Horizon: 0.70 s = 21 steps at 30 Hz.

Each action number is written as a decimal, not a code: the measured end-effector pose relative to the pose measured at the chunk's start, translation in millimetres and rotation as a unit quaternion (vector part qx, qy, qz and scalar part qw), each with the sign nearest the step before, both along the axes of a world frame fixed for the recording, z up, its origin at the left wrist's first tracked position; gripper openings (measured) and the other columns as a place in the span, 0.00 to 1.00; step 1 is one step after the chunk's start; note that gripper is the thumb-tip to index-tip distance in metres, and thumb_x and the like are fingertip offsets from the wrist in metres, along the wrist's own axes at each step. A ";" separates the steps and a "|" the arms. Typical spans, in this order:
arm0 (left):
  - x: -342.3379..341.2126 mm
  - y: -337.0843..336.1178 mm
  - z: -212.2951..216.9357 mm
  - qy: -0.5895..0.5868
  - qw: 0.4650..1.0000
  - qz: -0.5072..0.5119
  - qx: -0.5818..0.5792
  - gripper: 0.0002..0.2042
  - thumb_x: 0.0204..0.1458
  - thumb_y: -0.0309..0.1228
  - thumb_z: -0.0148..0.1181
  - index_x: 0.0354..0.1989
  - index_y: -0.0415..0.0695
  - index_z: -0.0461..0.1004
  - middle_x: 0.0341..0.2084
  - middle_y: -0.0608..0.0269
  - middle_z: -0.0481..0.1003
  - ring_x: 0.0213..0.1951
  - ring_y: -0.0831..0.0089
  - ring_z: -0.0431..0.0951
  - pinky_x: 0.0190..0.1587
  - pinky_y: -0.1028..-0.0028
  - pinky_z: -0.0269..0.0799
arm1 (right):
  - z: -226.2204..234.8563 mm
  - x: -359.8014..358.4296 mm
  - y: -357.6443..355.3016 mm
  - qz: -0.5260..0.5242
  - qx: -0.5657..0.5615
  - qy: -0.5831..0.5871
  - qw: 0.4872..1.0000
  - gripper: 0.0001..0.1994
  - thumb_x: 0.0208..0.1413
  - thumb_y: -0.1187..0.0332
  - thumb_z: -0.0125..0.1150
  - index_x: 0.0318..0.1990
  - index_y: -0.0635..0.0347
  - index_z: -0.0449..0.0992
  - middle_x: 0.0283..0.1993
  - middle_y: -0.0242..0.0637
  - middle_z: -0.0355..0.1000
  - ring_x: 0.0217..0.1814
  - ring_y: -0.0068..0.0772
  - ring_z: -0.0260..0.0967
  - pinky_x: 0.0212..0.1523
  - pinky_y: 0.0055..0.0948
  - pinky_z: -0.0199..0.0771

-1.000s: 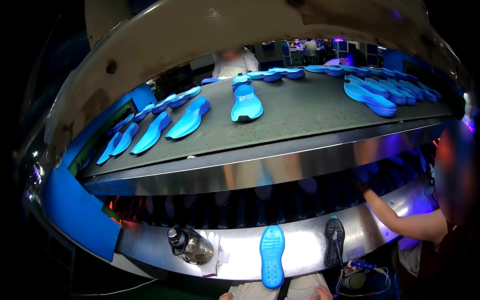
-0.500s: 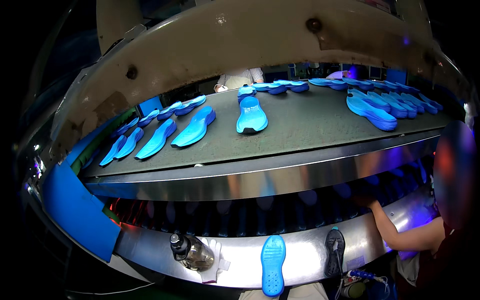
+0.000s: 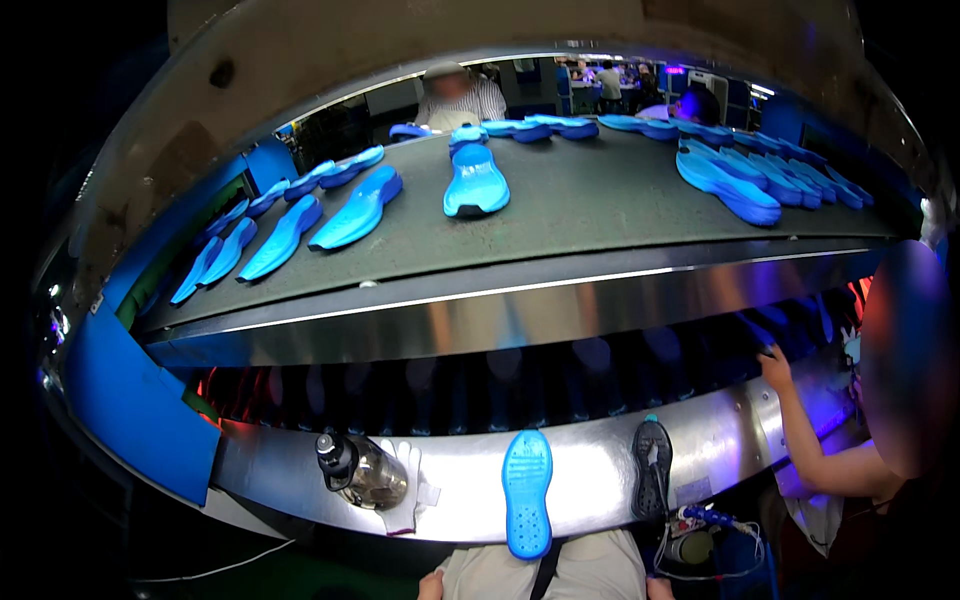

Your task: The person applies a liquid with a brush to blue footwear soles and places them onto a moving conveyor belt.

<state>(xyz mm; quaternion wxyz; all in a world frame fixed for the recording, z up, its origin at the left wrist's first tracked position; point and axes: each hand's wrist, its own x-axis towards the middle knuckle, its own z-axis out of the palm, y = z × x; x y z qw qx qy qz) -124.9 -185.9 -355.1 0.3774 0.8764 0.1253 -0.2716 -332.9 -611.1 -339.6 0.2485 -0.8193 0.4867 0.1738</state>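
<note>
while both of the person's hands barely peek in at the bottom edge, left hand (image 3: 432,585) and right hand (image 3: 657,588) too cropped to tell open from closed, the blue sole (image 3: 527,492) lies tread-up on the steel ledge (image 3: 600,480) just ahead between them, long axis pointing away, somewhat nearer the left.

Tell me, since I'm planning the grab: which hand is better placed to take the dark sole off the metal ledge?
Right, probably. The right hand sits just below the dark sole; the left hand lies beyond the blue sole.
</note>
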 end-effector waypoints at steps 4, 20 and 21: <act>1.1 -8.2 44.8 -0.062 0.961 0.262 -0.063 0.13 0.51 0.34 0.48 0.29 0.32 0.70 0.23 0.56 0.71 0.28 0.69 0.68 0.33 0.68 0.64 | 6.3 -14.4 7.5 -0.145 0.061 -0.127 0.979 0.06 0.45 0.70 0.54 0.28 0.62 0.73 0.30 0.45 0.71 0.34 0.42 0.68 0.36 0.38 0.67; 29.1 -117.0 147.3 0.174 0.965 -0.019 -0.194 0.28 0.47 0.49 0.54 0.44 0.33 0.68 0.30 0.60 0.73 0.31 0.75 0.72 0.36 0.76 0.67 | 146.1 61.7 13.1 -0.409 0.485 -0.374 0.676 0.28 0.45 0.42 0.53 0.35 0.63 0.69 0.36 0.41 0.69 0.32 0.28 0.66 0.24 0.19 0.62; 32.5 -126.1 141.0 0.185 0.959 0.001 -0.216 0.27 0.47 0.49 0.54 0.44 0.35 0.68 0.31 0.60 0.73 0.31 0.75 0.71 0.35 0.76 0.68 | 143.9 72.2 13.2 -0.431 0.533 -0.383 0.620 0.31 0.44 0.38 0.50 0.35 0.63 0.69 0.36 0.41 0.69 0.30 0.28 0.65 0.20 0.17 0.60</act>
